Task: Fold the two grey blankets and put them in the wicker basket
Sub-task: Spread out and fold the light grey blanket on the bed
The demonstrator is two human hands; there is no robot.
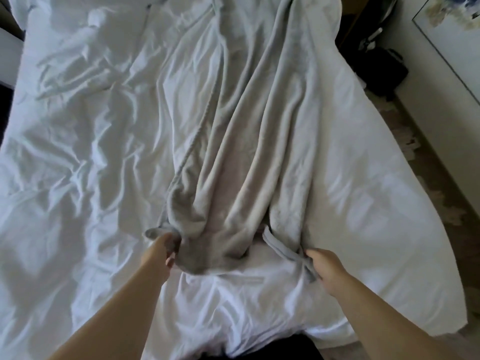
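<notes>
The grey blanket [249, 141] is lying rumpled lengthwise on the white bed [78, 178], its near edge sagging between my hands. My left hand [166, 249] is clutching its near left corner, and my right hand [326, 267] is pinching the right corner's hem.

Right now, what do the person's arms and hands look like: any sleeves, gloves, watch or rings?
Both are bare. The left arm and right arm show no sleeve up to the frame's edge. The left hand and right hand wear no gloves. No watch, bracelet or ring is visible, though the picture is too soft to rule out a thin ring.
</notes>
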